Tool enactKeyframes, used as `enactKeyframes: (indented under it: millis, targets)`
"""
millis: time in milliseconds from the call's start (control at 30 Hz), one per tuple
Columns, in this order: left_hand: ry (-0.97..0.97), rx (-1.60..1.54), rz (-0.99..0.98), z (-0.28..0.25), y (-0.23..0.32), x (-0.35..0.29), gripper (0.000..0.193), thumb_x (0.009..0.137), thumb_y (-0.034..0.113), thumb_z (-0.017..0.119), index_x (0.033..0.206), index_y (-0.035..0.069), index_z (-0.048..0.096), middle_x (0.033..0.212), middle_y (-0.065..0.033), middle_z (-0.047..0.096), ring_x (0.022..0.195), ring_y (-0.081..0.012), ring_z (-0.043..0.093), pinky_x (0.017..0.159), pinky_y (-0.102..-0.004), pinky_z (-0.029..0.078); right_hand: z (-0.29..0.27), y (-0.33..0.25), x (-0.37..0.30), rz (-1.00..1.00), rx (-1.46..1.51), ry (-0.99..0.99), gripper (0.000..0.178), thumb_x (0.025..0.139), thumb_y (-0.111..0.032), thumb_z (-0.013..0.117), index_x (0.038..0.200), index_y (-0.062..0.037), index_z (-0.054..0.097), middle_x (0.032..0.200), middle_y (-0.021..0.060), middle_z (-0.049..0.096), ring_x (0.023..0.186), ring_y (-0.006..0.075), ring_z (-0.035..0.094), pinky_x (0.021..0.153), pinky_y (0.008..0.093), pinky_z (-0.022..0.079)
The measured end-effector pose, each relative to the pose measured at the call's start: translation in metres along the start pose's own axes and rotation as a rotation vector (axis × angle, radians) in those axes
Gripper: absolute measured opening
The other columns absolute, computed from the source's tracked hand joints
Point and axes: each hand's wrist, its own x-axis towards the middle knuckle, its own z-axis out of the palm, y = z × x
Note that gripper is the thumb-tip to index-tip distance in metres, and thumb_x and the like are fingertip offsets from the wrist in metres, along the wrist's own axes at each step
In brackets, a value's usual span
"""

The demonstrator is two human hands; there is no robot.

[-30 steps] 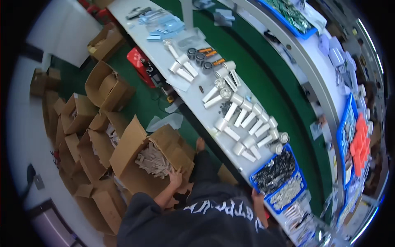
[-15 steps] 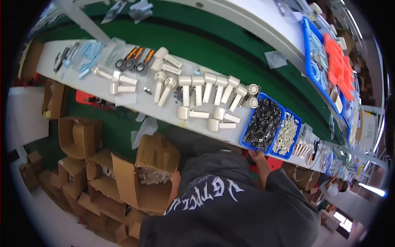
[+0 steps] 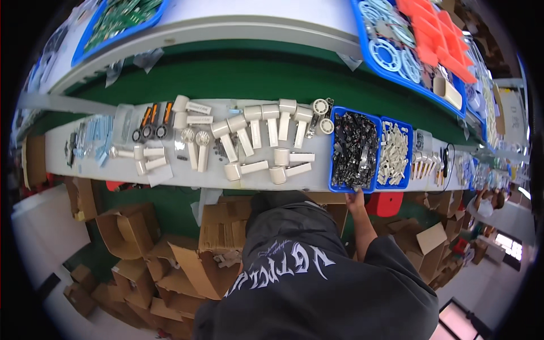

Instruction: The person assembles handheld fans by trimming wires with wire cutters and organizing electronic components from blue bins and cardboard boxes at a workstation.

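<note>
My right hand [image 3: 355, 200] is at the near edge of a blue tray [image 3: 347, 189] of small black parts [image 3: 355, 148], its fingers closed on the rim. Right beside it stands a second blue tray [image 3: 392, 186] of small white plastic pieces [image 3: 394, 152]. My left hand is out of sight; only a sliver of that arm shows beside my shirt. Left of the trays, several white hammer-shaped plastic housings [image 3: 255, 126] lie in rows on the long white table [image 3: 226, 184]. Two white handles with round grilled heads [image 3: 202, 137] lie farther left.
Orange-and-black tools with round ends [image 3: 148, 129] and pale blue strips [image 3: 105, 144] lie at the left. Above the table runs a shelf with a tray of green circuit boards [image 3: 122, 22] and an orange divided tray [image 3: 436, 37]. Open cardboard boxes [image 3: 127, 229] and a red stool [image 3: 385, 204] stand below.
The view has turned and shifted, so the table lies more level and the circuit-board tray shows on the shelf. My right hand remains at the black-parts tray's near edge.
</note>
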Motion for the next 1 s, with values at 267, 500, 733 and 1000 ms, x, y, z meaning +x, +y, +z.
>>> enactKeyframes:
  millis: [267,500,733,1000]
  targets:
    - [-0.687,0.727,-0.251,0.047,-0.07,0.01,0.039,0.08,0.03,0.057,0.112,0.008,0.052,0.1,-0.0134,0.058,0.086,-0.03,0.055,0.073,-0.0372,0.045,-0.004,0.024,0.007,0.113,0.129,-0.333,0.048,0.069,0.0,0.047,0.116,-0.0022,0.053,0.106,0.0117,0.062,0.094,0.0272,0.06,0.084,0.0345,0.05]
    - [-0.769,0.718,-0.442,0.066,-0.169,0.001,0.051,0.086,0.041,0.053,0.125,0.01,0.055,0.113,-0.016,0.062,0.099,-0.0319,0.058,0.082,-0.0374,0.046,-0.008,0.04,-0.011,-0.019,0.189,-0.306,0.065,0.058,0.002,0.046,0.123,-0.001,0.049,0.111,0.0118,0.061,0.09,0.0271,0.06,0.086,0.0354,0.048]
    - [-0.154,-0.061,-0.369,0.119,-0.284,-0.032,0.051,0.082,0.043,0.059,0.121,0.009,0.059,0.105,-0.0151,0.065,0.096,-0.0261,0.059,0.081,-0.0336,0.046,-0.008,0.031,-0.04,-0.097,0.197,-0.33,0.067,0.055,-0.001,0.046,0.122,0.0028,0.049,0.11,0.0131,0.061,0.095,0.0286,0.059,0.088,0.0383,0.048]
    - [-0.175,-0.409,-0.728,0.147,-0.326,0.046,0.042,0.08,0.034,0.061,0.11,0.004,0.063,0.096,-0.0128,0.066,0.085,-0.0219,0.06,0.075,-0.0343,0.047,-0.019,-0.023,-0.104,-0.134,-0.041,-0.126,0.059,0.059,0.0,0.045,0.117,0.0046,0.05,0.103,0.0142,0.062,0.089,0.0264,0.059,0.085,0.0361,0.048]
